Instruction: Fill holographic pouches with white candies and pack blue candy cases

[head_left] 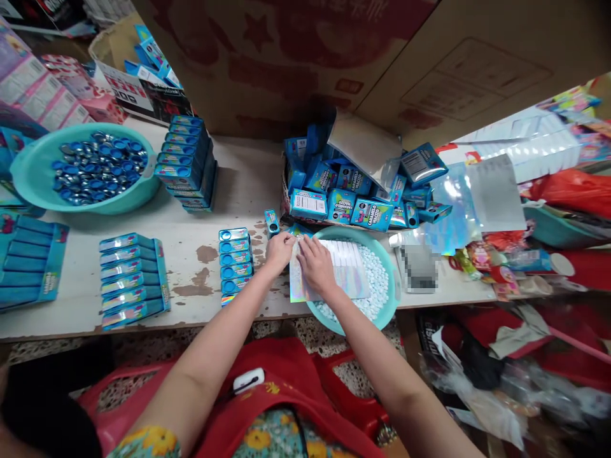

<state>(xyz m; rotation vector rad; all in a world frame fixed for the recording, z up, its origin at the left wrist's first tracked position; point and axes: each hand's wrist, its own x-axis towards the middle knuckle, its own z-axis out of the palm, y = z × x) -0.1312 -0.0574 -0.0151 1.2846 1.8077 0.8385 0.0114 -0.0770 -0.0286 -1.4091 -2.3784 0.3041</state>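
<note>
A shiny holographic sheet (344, 270) with pale strips lies partly over a turquoise bowl (397, 283) of small white candies (377, 270). My right hand (316, 264) rests on the sheet's left part, fingers stretched out and flat. Beside it, my left hand (280, 249) is closed in a pinch at the sheet's upper left corner; what lies between its fingertips is too small to make out. Just beyond both hands, a blue packet is partly hidden. One small blue box (272, 222) stands right behind my left hand.
An open box of blue candy boxes (341, 207) stands behind the bowl, below a large carton (305, 70). Stacked blue boxes (184, 162) and rows of boxes (235, 261) fill the left, with a bowl of blue-silver caps (28, 175). A blurred device (420, 267) lies right.
</note>
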